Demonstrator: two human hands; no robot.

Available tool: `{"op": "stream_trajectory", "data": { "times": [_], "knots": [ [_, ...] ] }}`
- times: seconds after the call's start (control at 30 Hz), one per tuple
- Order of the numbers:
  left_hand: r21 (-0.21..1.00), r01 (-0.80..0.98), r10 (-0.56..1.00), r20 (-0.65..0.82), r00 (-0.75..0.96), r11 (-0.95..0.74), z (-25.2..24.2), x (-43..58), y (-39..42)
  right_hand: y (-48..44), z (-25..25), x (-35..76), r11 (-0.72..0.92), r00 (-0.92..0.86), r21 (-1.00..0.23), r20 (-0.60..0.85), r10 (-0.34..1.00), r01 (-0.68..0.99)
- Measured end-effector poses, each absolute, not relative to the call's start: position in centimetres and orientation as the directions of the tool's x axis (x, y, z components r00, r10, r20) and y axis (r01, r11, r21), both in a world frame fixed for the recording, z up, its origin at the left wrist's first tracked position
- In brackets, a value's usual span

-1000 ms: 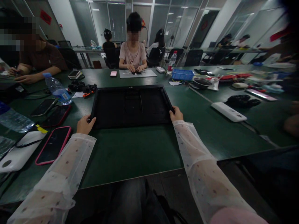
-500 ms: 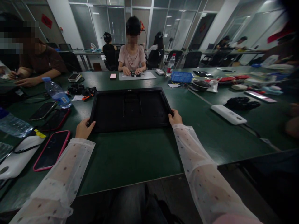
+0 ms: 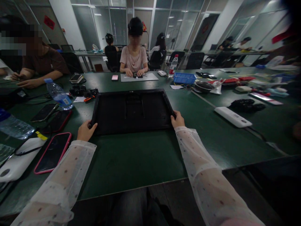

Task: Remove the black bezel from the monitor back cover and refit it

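Left hand is clamped on the near-left corner of a big black housing. It looks like a monitor back shell, hollow side up w/ a raised rim all round and a ribbed rectangle in the middle. Right hand does the same on the near-right corner, fingers wrapped over the edge, so both are grasping it and neither is loose. The housing lies flat on the green table, square in front of the person and roughly centred btw the two arms. Progress-wise, imo it's at the very start. The shell is placed and held, but nothing sits inside it, no tool is on it or in either hand, and I can't see any screws or parts next to it, so any work on the inside hasn't begun afaict. Just left of the left forearm is a pink-cased phone, w/ a white flat device beside that. Two dark phones and a water bottle lie further up that side. Off to the right, well apart from the shell, there's a white power strip, and further back a blue basket. A person opposite has both hands on something small on a grey mat, too small to tell what.
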State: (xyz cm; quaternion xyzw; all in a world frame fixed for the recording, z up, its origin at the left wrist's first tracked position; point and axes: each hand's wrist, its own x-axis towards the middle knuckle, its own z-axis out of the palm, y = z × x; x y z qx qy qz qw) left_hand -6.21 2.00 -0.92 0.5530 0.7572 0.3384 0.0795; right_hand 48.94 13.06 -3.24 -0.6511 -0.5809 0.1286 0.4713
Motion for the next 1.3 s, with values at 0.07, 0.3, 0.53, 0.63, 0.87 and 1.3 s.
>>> {"op": "stream_trajectory", "data": {
  "times": [0.07, 0.3, 0.53, 0.63, 0.87, 1.3],
  "knots": [
    [0.601, 0.782, 0.893, 0.244, -0.378, 0.166, -0.7, -6.2, 2.0, 13.1, -3.4, 49.0, 0.126, 0.292, -0.764, 0.386, 0.875, 0.633],
    [0.619, 0.765, 0.901, 0.209, -0.381, 0.179, -0.6, -6.4, 2.1, 13.2, -3.6, 49.2, 0.134, 0.284, -0.754, 0.397, 0.873, 0.643],
    [0.617, 0.771, 0.898, 0.234, -0.373, 0.159, -0.8, -6.4, 2.1, 12.3, -3.0, 48.9, 0.105, 0.276, -0.728, 0.384, 0.881, 0.678],
    [0.614, 0.774, 0.901, 0.236, -0.364, 0.152, -0.8, -6.6, 2.1, 11.9, -2.7, 48.8, 0.096, 0.287, -0.73, 0.382, 0.878, 0.677],
    [0.645, 0.747, 0.902, 0.212, -0.375, 0.159, -0.3, -6.7, 2.3, 12.0, -2.4, 48.5, 0.106, 0.294, -0.741, 0.389, 0.873, 0.663],
    [0.867, -0.312, 0.881, 0.249, -0.403, -0.388, 5.7, -10.5, -2.2, 12.2, -2.4, 48.5, 0.09, 0.302, -0.76, 0.36, 0.883, 0.644]
  ]
}}
